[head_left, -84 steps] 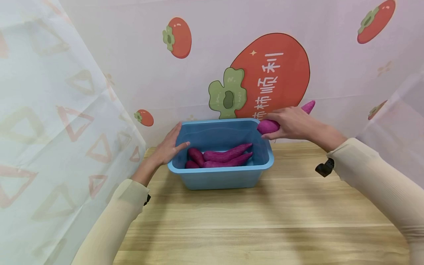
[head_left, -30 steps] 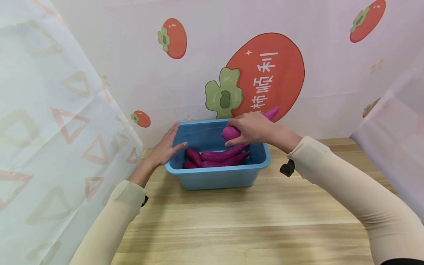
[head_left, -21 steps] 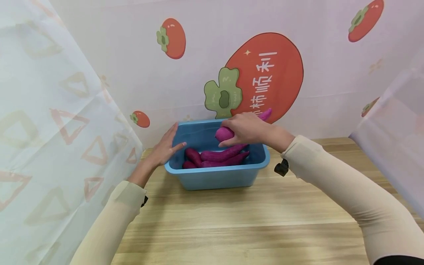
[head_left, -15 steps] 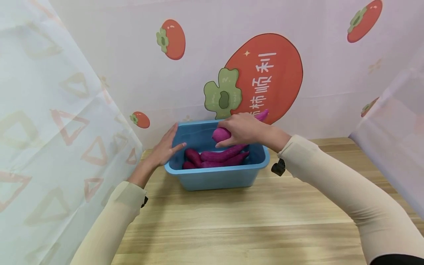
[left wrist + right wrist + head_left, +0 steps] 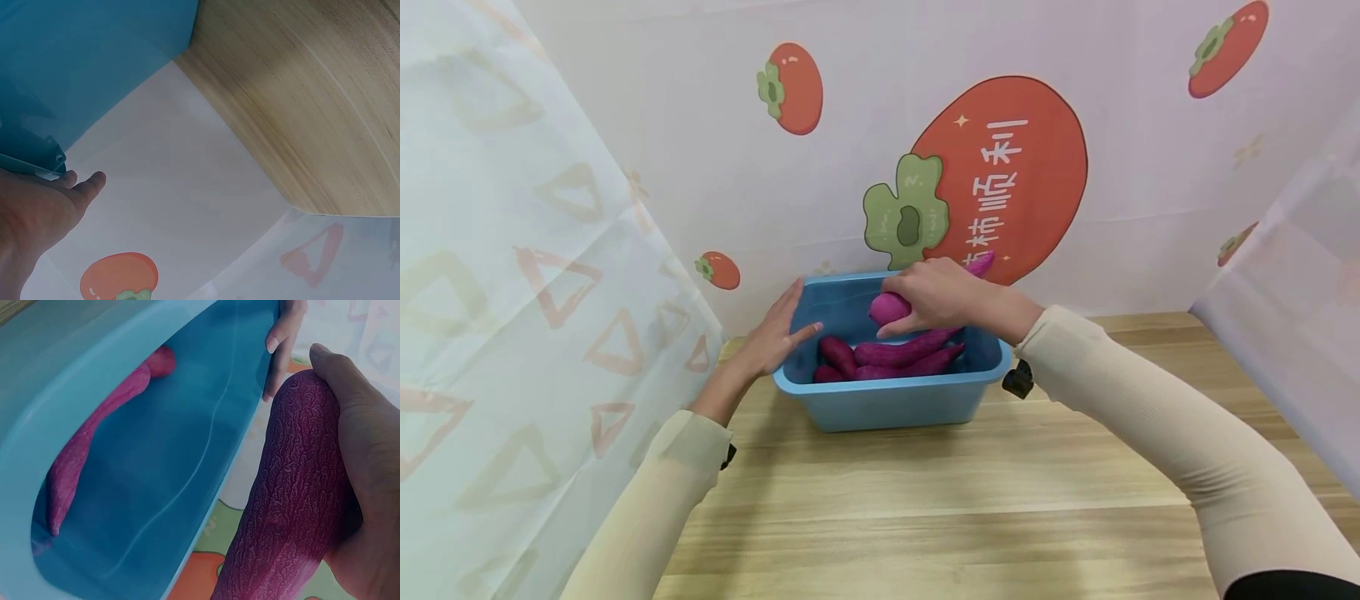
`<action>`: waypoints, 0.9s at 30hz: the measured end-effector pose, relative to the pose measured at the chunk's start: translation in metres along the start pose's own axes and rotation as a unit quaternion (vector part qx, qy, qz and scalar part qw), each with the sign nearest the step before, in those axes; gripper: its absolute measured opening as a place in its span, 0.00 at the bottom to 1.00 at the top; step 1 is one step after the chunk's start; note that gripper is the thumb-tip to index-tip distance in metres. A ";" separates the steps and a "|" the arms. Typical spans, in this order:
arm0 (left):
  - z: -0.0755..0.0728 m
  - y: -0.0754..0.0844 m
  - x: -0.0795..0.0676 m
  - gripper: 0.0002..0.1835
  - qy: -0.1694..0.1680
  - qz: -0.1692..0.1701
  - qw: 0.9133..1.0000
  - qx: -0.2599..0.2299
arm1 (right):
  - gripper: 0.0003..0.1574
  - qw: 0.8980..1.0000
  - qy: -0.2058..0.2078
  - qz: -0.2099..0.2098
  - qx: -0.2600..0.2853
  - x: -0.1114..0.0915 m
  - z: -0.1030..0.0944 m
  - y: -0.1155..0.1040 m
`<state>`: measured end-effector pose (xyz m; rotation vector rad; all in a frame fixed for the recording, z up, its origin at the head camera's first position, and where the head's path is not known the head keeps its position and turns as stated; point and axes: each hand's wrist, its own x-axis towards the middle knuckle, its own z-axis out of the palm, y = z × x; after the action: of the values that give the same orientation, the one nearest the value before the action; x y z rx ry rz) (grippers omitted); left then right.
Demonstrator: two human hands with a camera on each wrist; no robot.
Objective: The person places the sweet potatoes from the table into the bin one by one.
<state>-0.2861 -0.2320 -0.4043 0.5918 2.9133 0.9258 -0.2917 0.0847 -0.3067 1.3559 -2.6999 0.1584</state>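
Note:
A blue plastic tub (image 5: 891, 408) stands on the wooden table, with several purple sweet potatoes (image 5: 898, 353) lying along its bottom. My left hand (image 5: 772, 337) rests on the tub's left rim, fingers extended and thumb reaching over the inside. In the left wrist view, that hand (image 5: 44, 209) is at the blue rim, partly cut off. Over the back right part of the tub, my right hand (image 5: 936, 293) grips another purple sweet potato (image 5: 888, 309), its thin tip rising behind the wrist. Up close, the held sweet potato (image 5: 287, 481) has wrinkled skin; part of it is hidden by the palm.
Behind the tub hangs a white cloth (image 5: 700, 167) printed with red persimmons, and similar cloth (image 5: 1292, 275) closes off the right side. The wooden tabletop (image 5: 880, 508) extends in front of the tub and to its right.
My right hand has carried the sweet potato leftward from beyond the tub's right end to over the tub, still drifting left slightly. My left hand stays on the rim.

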 end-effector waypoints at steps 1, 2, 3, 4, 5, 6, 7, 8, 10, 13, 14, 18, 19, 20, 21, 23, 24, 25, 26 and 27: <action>0.000 0.000 0.000 0.50 0.001 0.000 1.000 -0.001 | 0.35 1.000 -0.001 -0.001 0.001 0.001 0.001 0.000; 0.000 0.000 0.000 0.50 0.001 0.001 1.000 -0.001 | 0.36 1.000 -0.002 -0.003 0.002 0.001 0.001 0.000; 0.001 0.000 0.001 0.50 0.001 0.001 1.000 -0.002 | 0.36 1.000 -0.003 -0.005 0.003 0.002 0.002 -0.001; 0.001 0.000 0.001 0.50 0.002 0.000 1.000 -0.002 | 0.36 1.000 -0.003 -0.007 0.005 0.003 0.002 -0.001; 0.001 -0.001 0.001 0.50 0.002 0.000 1.000 -0.002 | 0.36 1.000 -0.004 -0.007 0.006 0.003 0.003 -0.001; 0.002 -0.001 0.002 0.50 0.002 0.001 1.000 -0.002 | 0.36 1.000 -0.003 -0.008 0.008 0.004 0.004 -0.001; 0.002 -0.001 0.002 0.50 0.003 0.001 1.000 -0.001 | 0.36 1.000 -0.003 -0.009 0.009 0.004 0.004 -0.002; 0.002 -0.001 0.002 0.50 0.002 0.000 1.000 0.000 | 0.36 1.000 -0.002 -0.009 0.009 0.004 0.004 -0.002; 0.002 -0.002 0.002 0.50 0.002 0.001 1.000 0.002 | 0.36 1.000 -0.001 -0.009 0.007 0.005 0.005 -0.003; 0.002 -0.002 0.002 0.50 0.002 0.002 1.000 0.003 | 0.37 1.000 -0.002 -0.004 0.004 0.005 0.005 -0.004; 0.002 -0.002 0.002 0.50 0.002 0.003 1.000 0.004 | 0.38 1.000 -0.002 -0.003 0.003 0.005 0.005 -0.004; 0.002 -0.002 0.003 0.50 0.002 0.002 1.000 0.002 | 0.45 1.000 -0.003 0.000 -0.007 0.004 0.005 -0.004; 0.002 -0.001 0.003 0.50 0.002 0.001 1.000 0.001 | 0.48 1.000 -0.003 0.002 -0.010 0.004 0.005 -0.004; 0.002 -0.001 0.003 0.50 0.002 0.000 1.000 0.000 | 0.50 1.000 -0.004 0.004 -0.011 0.004 0.004 -0.004; 0.002 -0.001 0.003 0.49 0.001 -0.001 1.000 -0.002 | 0.52 1.000 -0.004 0.007 -0.013 0.003 0.004 -0.004; 0.002 -0.001 0.003 0.49 0.001 -0.003 1.000 -0.003 | 0.55 1.000 -0.007 0.015 -0.012 0.002 0.003 -0.003; 0.002 -0.001 0.003 0.49 0.001 -0.003 1.000 -0.003 | 0.57 1.000 -0.009 0.020 -0.011 0.001 0.002 -0.002; 0.002 -0.002 0.003 0.49 0.001 -0.003 1.000 -0.003 | 0.58 1.000 -0.012 0.024 -0.010 0.001 0.002 -0.001; 0.002 -0.002 0.003 0.50 0.001 -0.002 1.000 -0.002 | 0.58 0.999 -0.013 0.028 -0.009 0.000 0.001 -0.001; 0.002 -0.002 0.003 0.50 0.002 -0.002 1.000 -0.002 | 0.59 0.999 -0.014 0.031 -0.009 -0.001 0.001 0.000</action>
<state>-0.2898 -0.2313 -0.4068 0.5851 2.9143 0.9324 -0.2916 0.0855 -0.3082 1.2786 -2.7613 0.1217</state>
